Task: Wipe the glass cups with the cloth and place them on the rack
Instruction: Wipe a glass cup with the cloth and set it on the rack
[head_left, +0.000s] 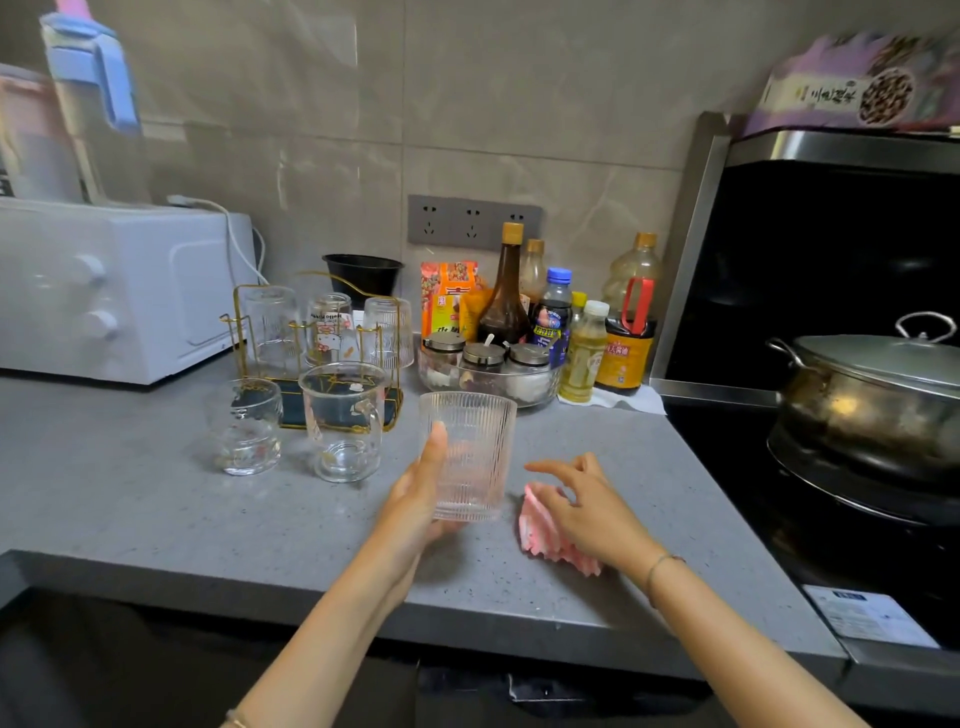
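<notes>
"Hello Kitty" upside down on racked glass

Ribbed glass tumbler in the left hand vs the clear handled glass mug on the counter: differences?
The ribbed glass tumbler has fluted walls and no handle; the clear handled glass mug is smooth with a side handle. The tumbler is gripped by the left hand; the mug stands untouched. Both are upright, empty and off the rack.

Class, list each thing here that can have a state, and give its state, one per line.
Ribbed glass: upright, held in left hand.
Cloth: crumpled on counter, under right hand.
Mug: upright, empty.
Small glass: upright.
Rack: three glasses upturned.
Pot: lidded.
</notes>
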